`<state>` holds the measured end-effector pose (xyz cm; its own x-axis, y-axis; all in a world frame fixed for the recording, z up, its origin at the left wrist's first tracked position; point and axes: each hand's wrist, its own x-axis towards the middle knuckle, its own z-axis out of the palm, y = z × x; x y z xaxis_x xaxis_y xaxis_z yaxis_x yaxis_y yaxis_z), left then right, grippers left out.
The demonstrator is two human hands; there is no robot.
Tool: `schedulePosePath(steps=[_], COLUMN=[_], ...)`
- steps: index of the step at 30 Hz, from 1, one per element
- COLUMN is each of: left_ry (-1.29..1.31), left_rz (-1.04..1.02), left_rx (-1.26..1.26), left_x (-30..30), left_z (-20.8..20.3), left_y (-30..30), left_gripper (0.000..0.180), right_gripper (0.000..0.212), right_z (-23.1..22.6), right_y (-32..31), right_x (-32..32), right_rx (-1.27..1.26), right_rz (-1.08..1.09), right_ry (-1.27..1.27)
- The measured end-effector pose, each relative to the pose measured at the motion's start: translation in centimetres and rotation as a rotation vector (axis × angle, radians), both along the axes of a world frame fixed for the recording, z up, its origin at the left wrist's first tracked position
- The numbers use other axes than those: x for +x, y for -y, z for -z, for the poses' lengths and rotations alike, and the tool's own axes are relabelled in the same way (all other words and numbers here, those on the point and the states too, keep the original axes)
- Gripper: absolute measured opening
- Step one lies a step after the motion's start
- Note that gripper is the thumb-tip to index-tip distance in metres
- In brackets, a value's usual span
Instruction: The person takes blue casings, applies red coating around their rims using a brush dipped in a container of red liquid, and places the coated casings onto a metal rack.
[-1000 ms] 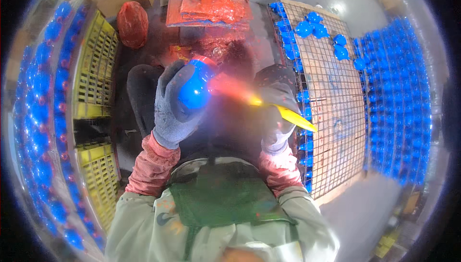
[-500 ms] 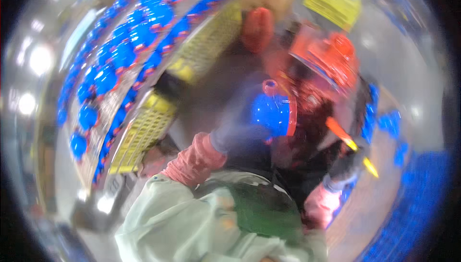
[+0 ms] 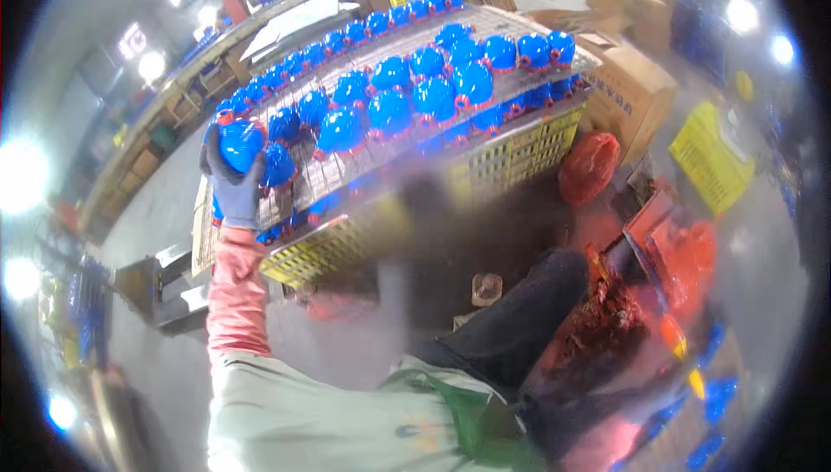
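At the left end of a wire rack (image 3: 320, 169), my left hand (image 3: 232, 182), in a grey glove, is closed around a glossy blue dome-shaped piece (image 3: 241, 145) with red at its edge. More blue domes (image 3: 389, 111) of the same kind stand in rows on the rack, right beside my hand. Low on the right, my blurred right hand (image 3: 651, 385), in a dark glove, grips an orange-and-yellow stick-like tool (image 3: 672, 335). Its tip and most of my fingers cannot be made out. Near it is a red-smeared container (image 3: 671, 251).
Yellow plastic crates (image 3: 519, 156) sit under the rack. A red rounded object (image 3: 589, 166) lies beside a cardboard box (image 3: 636, 87). To the right hangs a yellow sheet (image 3: 714, 156). A metal frame (image 3: 164, 290) stands on the floor at left, before a long shelf (image 3: 143, 173).
My left hand has carried the blue dome from beside the red container leftward to the rack's left end. The view has turned left. The right hand stays low at the right with the tool.
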<state>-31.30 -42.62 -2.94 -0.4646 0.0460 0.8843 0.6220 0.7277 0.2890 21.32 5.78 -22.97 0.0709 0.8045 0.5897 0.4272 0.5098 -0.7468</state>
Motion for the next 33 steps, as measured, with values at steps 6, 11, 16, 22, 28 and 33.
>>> schedulePosePath(steps=[6,11,16,22,28,33], left_ry=[0.177,0.426,0.608,0.936,0.450,0.368], left_rz=[-0.336,-0.578,-0.651,-0.353,0.723,1.252], left_rx=[-0.277,-0.628,-0.780,-0.750,-0.513,-0.717], left_x=[-13.2,-20.9,-28.7,-32.1,4.1,18.2], left_z=[-1.3,1.7,4.5,0.7,3.6,14.1], left_y=[8.1,12.6,15.2,8.9,-17.1,-26.4], left_gripper=[0.082,0.080,0.079,0.068,0.037,0.048], right_gripper=[0.046,0.042,0.036,0.027,0.029,0.030], right_z=[-1.9,-5.2,4.0,-4.6,0.7,9.4], right_y=[1.1,3.2,0.1,5.7,2.8,0.4], right_x=[1.9,6.0,17.1,10.4,12.9,19.7], right_rx=[0.215,0.289,0.033,-0.073,-0.083,-0.190], right_rz=[0.120,0.321,0.350,0.589,0.494,0.624], right_ry=[-0.049,0.312,-0.172,-0.486,-0.673,-0.675])
